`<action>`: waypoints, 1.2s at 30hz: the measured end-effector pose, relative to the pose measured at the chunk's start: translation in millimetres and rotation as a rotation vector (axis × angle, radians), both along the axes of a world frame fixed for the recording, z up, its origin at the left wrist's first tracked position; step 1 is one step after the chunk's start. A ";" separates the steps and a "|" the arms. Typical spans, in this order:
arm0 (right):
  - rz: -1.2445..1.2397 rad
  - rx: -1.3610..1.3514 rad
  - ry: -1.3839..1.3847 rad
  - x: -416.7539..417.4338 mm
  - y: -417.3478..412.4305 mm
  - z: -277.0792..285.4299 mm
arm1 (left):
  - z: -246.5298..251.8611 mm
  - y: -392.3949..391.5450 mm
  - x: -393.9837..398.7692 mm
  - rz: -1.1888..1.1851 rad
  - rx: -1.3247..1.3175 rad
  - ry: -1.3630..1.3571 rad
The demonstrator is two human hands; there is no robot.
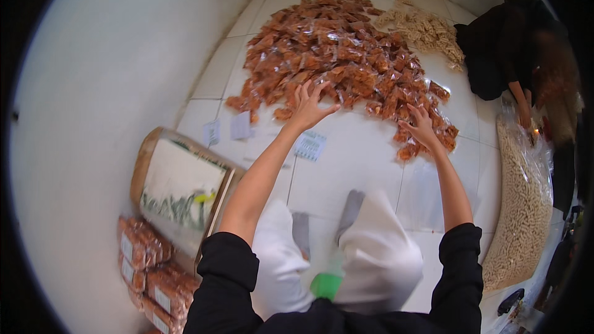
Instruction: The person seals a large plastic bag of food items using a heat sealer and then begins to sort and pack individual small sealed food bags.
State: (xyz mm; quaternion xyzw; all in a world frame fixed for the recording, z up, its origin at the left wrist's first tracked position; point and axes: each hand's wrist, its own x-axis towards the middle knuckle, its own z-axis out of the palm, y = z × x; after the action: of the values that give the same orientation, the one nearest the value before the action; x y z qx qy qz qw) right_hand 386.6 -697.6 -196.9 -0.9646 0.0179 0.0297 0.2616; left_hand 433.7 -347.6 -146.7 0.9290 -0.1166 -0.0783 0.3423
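Note:
A wide heap of small clear plastic packets of orange-brown snacks (334, 51) lies on the white tiled floor in front of me. My left hand (310, 106) is at the heap's near edge, its fingers spread and nothing held in it. Over the packets at the right end of the heap, my right hand (420, 125) is apart-fingered too, with nothing seen in its grasp. Whether the fingertips touch the packets cannot be told. A printed card (310, 145) lies on the floor below my left hand, and paper slips (240, 125) lie further left.
Pale snack packets (420, 28) are piled behind at the right. A co-worker in dark clothes (496, 55) reaches to a large clear bag of pale snacks (519, 204). At left stand a wood-framed mirror (183, 176) and stacked packs of brown snacks (162, 283). A green object (326, 285) is between my legs.

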 end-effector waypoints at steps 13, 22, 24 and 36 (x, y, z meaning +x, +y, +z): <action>-0.306 0.009 -0.101 234.3 -6.8 -79.1 | -100.0 -75.8 243.7 -0.023 0.364 -0.222; -0.174 -0.023 0.085 203.4 73.8 -88.4 | -134.2 -68.1 190.9 -0.056 0.341 -0.170; -0.081 -0.027 0.083 178.0 87.4 -88.9 | -136.8 -63.2 158.0 -0.067 0.322 -0.205; 0.014 0.032 -0.002 62.6 165.2 -85.3 | -114.1 11.4 29.0 -0.066 0.425 -0.014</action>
State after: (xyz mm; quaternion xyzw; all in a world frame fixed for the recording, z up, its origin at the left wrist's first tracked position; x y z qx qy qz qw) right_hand 449.2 -532.3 -282.2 -0.9604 0.0105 0.0307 0.2768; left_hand 462.6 -336.2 -260.9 0.9765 -0.1304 -0.1058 0.1352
